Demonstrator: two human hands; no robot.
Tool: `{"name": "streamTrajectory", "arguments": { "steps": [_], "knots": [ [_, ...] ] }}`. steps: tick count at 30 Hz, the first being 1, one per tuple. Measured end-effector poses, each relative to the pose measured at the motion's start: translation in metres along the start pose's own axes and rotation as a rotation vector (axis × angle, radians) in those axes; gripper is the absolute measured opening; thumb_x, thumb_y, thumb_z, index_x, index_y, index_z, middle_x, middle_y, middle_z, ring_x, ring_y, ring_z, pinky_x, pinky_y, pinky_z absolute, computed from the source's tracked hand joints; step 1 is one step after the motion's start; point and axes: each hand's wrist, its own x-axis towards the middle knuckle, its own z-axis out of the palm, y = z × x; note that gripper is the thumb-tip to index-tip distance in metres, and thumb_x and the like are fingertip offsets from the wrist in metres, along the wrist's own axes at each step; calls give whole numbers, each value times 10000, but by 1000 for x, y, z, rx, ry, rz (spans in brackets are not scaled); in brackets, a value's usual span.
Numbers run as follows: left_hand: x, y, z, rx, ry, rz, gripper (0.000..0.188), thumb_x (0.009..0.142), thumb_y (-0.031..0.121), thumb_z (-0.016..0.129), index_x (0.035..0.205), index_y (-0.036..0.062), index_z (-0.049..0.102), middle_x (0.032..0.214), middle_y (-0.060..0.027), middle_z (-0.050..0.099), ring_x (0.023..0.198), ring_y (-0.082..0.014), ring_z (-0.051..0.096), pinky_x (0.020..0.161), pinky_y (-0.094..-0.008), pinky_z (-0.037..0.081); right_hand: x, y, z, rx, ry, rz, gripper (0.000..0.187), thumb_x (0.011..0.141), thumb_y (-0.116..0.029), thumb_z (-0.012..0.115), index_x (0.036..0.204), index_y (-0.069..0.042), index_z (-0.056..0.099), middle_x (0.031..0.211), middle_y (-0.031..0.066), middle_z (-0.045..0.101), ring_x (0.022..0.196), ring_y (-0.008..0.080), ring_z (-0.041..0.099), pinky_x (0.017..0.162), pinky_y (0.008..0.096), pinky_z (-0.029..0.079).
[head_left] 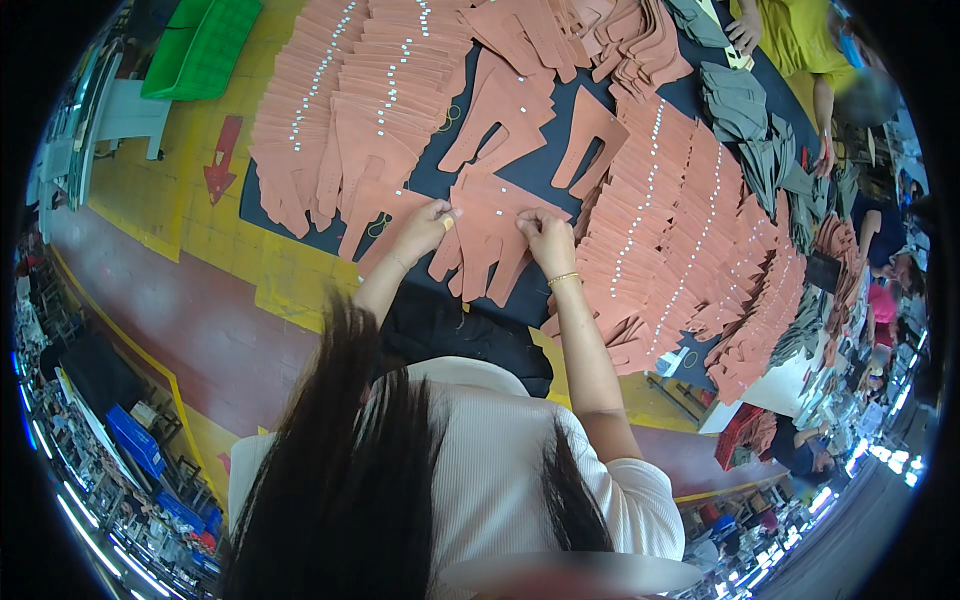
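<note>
In front of me at the near edge of the table, several flat salmon-pink cut pieces (482,212) with slots and small white stickers lie overlapped. My left hand (428,230) is closed at their left edge, thumb and fingers pinching a piece there. On the right side, my right hand (548,240) has its fingers bent together at the edge of the same small stack. What exactly sits between the right fingertips is partly hidden. Just beyond the hands lie more loose pink pieces (512,108), and a single slotted piece (592,140) rests apart on the dark tabletop (430,172).
Long fanned rows of pink pieces (385,100) spread at the far left, with more rows (650,220) to the right. Grey-green pieces (735,100) lie farther right, near a person in yellow (800,40). A green crate (200,50) stands at the far left.
</note>
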Motion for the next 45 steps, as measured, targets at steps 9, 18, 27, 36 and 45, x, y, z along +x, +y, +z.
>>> {"name": "streamTrajectory", "arguments": {
  "steps": [9, 18, 27, 36, 45],
  "knots": [
    [3, -9, 9, 234, 124, 142, 272, 908, 250, 641, 889, -8, 556, 681, -62, 542, 627, -135, 488, 607, -319, 429, 2, -6, -2, -36, -39, 85, 163, 795, -176, 701, 914, -65, 712, 853, 124, 697, 807, 290, 664, 740, 373, 523],
    [-10, 4, 16, 224, 227, 189, 264, 908, 221, 634, 845, -9, 520, 637, -95, 514, 567, -143, 401, 549, -315, 366, 6, -16, 3, -246, 120, -288, 230, 748, -184, 728, 965, -109, 706, 933, 84, 620, 914, 304, 557, 851, 421, 445],
    [-29, 5, 22, 28, 199, 314, 199, 911, 142, 628, 818, 11, 512, 673, 24, 422, 649, -61, 364, 571, -262, 339, -9, -22, -13, -154, 88, -336, 102, 762, -187, 714, 820, -106, 735, 902, 83, 643, 905, 303, 590, 818, 441, 462],
    [-44, 27, 7, -320, -75, 203, 604, 1008, 526, 327, 1136, -20, 552, 1087, -130, 646, 997, -202, 638, 886, -317, 489, -116, -23, -96, 199, 160, -380, 116, 762, -80, 736, 866, -33, 724, 810, 92, 658, 751, 247, 654, 661, 325, 526],
    [-8, 55, 83, -128, -14, 149, 526, 975, 505, 469, 1102, 2, 551, 979, -106, 651, 864, -180, 649, 769, -278, 491, -228, 105, -253, 271, 721, 20, 104, 791, -64, 731, 885, -23, 729, 817, 63, 701, 740, 120, 647, 675, 255, 505]
  ]
}}
